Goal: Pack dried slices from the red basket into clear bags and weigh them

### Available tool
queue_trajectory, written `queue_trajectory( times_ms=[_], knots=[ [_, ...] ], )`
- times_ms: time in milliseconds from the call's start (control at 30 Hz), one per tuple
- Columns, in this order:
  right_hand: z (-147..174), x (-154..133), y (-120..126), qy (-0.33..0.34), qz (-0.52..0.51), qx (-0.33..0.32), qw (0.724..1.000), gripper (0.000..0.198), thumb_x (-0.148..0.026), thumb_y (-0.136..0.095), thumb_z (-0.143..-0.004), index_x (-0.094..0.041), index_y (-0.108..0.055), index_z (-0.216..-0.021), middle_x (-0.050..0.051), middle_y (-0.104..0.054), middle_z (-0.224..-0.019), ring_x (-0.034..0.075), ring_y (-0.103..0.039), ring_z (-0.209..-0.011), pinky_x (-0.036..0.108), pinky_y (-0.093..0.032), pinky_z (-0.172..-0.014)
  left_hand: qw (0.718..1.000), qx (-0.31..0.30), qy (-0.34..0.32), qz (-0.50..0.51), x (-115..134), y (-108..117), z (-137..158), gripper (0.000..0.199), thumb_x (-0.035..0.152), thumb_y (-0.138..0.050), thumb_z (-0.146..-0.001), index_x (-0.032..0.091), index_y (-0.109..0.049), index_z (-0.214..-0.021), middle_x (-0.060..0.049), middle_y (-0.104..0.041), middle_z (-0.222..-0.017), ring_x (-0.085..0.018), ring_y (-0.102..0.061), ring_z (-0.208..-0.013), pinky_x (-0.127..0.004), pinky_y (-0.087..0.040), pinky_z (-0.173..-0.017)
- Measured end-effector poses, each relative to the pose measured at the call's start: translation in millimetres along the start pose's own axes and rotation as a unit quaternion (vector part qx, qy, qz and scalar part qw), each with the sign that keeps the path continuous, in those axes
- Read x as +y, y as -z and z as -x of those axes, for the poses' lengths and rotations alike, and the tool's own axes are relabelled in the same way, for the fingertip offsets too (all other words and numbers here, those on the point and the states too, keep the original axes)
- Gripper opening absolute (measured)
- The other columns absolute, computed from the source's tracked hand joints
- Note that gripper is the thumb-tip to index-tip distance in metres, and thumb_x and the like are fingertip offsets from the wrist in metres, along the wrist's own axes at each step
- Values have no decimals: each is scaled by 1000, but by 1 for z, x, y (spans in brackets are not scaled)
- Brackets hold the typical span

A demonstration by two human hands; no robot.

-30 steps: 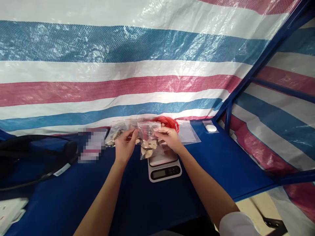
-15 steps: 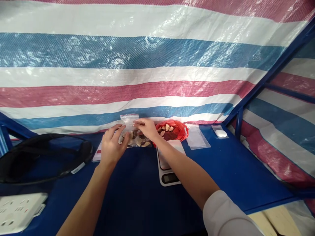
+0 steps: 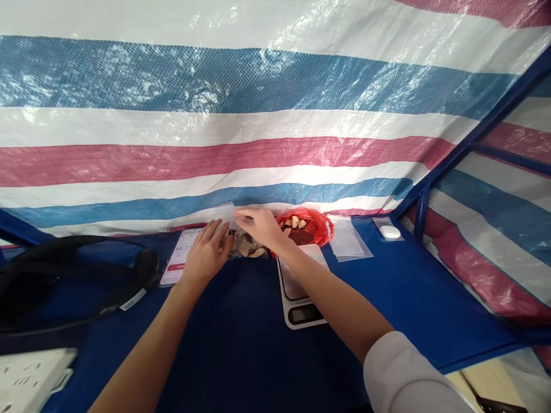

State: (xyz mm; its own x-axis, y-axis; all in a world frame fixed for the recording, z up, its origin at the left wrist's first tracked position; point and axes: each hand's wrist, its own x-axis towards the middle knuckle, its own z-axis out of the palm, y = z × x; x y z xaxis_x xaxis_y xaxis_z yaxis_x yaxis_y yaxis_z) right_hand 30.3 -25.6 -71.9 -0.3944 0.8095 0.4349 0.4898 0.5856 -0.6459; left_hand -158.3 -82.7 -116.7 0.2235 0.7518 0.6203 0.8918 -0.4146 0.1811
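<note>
A clear zip bag (image 3: 224, 214) with brownish dried slices in it stands near the back of the blue table, its top edge raised. Over its left side lies my left hand (image 3: 208, 252), open, fingers loosely stretched and thumb apart. My right hand (image 3: 260, 229) is closed in a pinch by the bag's upper right edge; the exact grip is hard to see. More dried slices (image 3: 247, 245) in clear plastic show between the hands. Beneath my right forearm is a white kitchen scale (image 3: 297, 281). A red plastic bag (image 3: 321, 226) of pale and dark pieces sits behind it.
A phone (image 3: 174, 269) showing a timer lies left of my left hand. Further left are a black headband-like strap (image 3: 142, 269) and a white power strip (image 3: 34, 373). Flat clear bags (image 3: 348, 238) and a small bag with a white object (image 3: 390, 232) lie right. Striped sheeting hangs behind.
My left hand has moved right and flattened over the bag, uncovering more of the phone. The zip bag's top is now largely hidden. The view has tipped down slightly.
</note>
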Motion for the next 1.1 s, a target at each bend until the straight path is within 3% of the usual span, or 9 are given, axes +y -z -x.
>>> queue_trajectory(
  times_ms=[133,333,533,733,933,1100],
  knots=[
    [29,7,12,55,89,-41,994,31,-25,-58,-100,-21,-72,-127,8,-72,-133,23,-67,-125,36,-52,-109,1000,-17,2,6,1,-6,-4,43,41,-41,-104,17,-61,-134,-18,-61,-142,-36,-52,-139,-56,-46,-114],
    [53,19,4,143,215,-74,963,41,-34,-54,-103,-14,-62,-139,18,-58,-148,29,-52,-141,44,-41,-120,999,-49,-15,6,3,-10,-6,46,39,-37,-105,15,-58,-138,-18,-60,-143,-36,-50,-141,-57,-43,-117],
    [53,26,-2,159,246,-68,954,43,-35,-53,-103,-12,-60,-139,19,-57,-147,31,-52,-138,46,-42,-119,999,-49,-11,3,2,-13,-6,45,39,-38,-104,15,-59,-137,-19,-61,-142,-35,-52,-139,-57,-44,-116],
    [53,20,11,180,221,-48,957,35,-35,-52,-104,-20,-66,-132,12,-63,-142,29,-53,-138,47,-39,-121,999,-24,22,1,7,-11,-7,44,42,-41,-103,18,-62,-134,-18,-62,-142,-36,-53,-137,-59,-43,-114],
    [83,20,40,159,162,2,974,33,-33,-51,-104,-23,-71,-129,7,-65,-143,26,-52,-141,45,-36,-124,999,23,23,-14,39,2,2,40,38,-44,-103,15,-65,-128,-19,-65,-137,-36,-57,-133,-57,-42,-114],
    [130,45,76,121,177,37,976,35,-33,-51,-103,-21,-73,-127,8,-65,-144,25,-53,-142,41,-38,-125,999,35,2,-15,79,1,21,33,34,-49,-102,19,-66,-126,-16,-69,-132,-32,-60,-130,-53,-44,-114]
  ],
)
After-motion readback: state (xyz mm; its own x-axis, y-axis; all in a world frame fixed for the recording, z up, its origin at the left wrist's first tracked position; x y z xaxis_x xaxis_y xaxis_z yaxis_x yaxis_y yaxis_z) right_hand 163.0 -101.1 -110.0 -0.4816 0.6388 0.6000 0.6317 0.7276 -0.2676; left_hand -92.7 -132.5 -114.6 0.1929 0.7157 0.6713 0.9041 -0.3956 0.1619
